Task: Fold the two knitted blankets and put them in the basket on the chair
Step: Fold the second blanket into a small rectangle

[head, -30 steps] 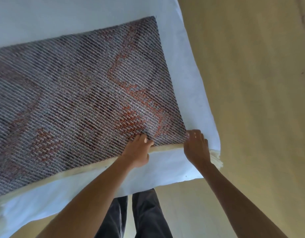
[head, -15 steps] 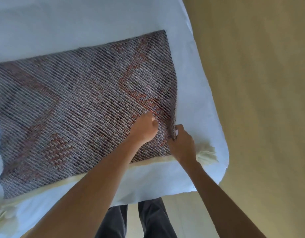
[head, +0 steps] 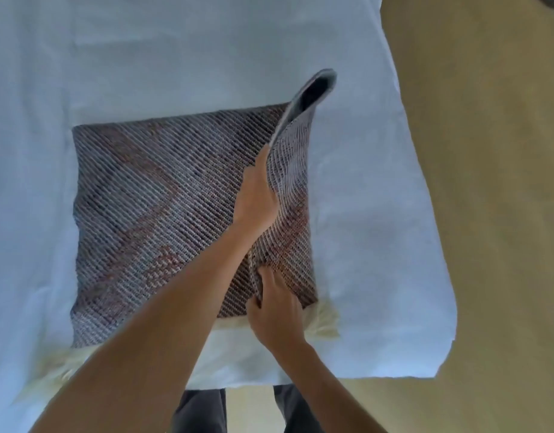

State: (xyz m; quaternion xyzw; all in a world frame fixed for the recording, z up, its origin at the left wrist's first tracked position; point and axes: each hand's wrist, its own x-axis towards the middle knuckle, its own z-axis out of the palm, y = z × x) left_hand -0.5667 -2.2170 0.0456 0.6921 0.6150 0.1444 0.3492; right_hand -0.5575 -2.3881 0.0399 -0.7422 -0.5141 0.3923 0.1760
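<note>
Knitted blanket (head: 163, 214) lies on white-covered surface (head: 176, 57), its right flap raised with the edge running away from the body; left hand (head: 257, 198) grips that flap farther out, right hand (head: 277, 304) pinches it nearer (basket not in view).

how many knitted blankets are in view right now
1. The knitted blanket lies on the white sheet, its right side lifted by the left hand. A second may be hidden or out of frame.
</note>
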